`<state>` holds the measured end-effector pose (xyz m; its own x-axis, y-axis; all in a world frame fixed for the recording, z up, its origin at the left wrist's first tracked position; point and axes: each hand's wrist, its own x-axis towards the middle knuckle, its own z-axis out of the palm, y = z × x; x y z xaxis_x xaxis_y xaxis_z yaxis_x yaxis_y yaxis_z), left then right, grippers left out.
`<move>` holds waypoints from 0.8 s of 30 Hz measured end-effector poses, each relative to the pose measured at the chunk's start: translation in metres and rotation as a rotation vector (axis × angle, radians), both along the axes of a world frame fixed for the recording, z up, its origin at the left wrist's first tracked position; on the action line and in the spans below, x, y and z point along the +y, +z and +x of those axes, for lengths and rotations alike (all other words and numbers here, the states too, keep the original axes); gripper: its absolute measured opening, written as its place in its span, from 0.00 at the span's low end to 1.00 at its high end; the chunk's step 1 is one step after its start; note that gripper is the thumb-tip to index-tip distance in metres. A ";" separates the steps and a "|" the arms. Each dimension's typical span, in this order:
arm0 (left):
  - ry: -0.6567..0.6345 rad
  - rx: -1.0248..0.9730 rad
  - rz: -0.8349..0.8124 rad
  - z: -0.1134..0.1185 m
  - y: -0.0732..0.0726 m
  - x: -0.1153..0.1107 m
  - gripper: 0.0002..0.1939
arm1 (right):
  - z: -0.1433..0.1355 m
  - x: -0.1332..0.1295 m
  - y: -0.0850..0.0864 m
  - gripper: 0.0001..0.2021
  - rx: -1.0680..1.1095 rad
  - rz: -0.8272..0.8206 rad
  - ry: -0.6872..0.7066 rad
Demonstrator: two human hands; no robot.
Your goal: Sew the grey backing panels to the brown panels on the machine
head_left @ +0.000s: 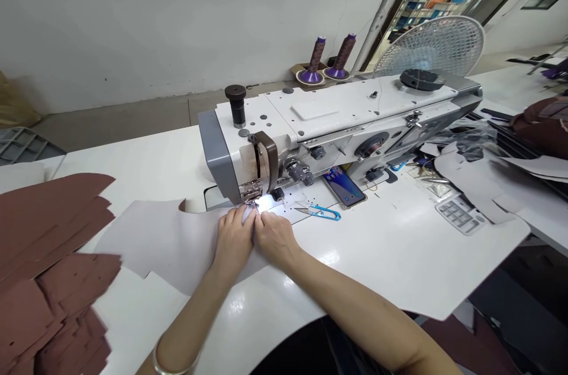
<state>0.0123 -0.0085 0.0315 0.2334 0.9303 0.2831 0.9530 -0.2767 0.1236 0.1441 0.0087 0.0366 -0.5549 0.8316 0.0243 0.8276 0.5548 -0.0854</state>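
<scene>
And here at the centre of the frame, the left hand [234,236] lies on the pale sheet [166,239], its fingers close together and pressing it down by the lit needle area of the sewing machine [319,118]. Right beside it, the right hand [276,238] bunches its fingers at the sheet's edge, whether pinching it I can't tell, with blue snips [326,213] just right on the worktop [368,262]!

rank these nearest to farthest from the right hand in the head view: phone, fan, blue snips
From the right hand:
1. blue snips, just to its right
2. phone, beyond the snips
3. fan, behind the machine, far right
</scene>
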 end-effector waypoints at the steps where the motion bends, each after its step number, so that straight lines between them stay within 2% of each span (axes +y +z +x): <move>1: 0.001 -0.001 0.002 0.000 0.000 0.000 0.17 | 0.000 0.000 0.000 0.12 0.001 0.004 -0.003; 11: -0.024 -0.027 0.034 0.002 0.000 0.001 0.16 | -0.002 0.002 -0.001 0.09 0.015 0.070 -0.033; 24: -0.025 -0.028 0.083 0.001 -0.004 0.002 0.15 | -0.002 0.004 0.000 0.08 -0.021 0.044 -0.032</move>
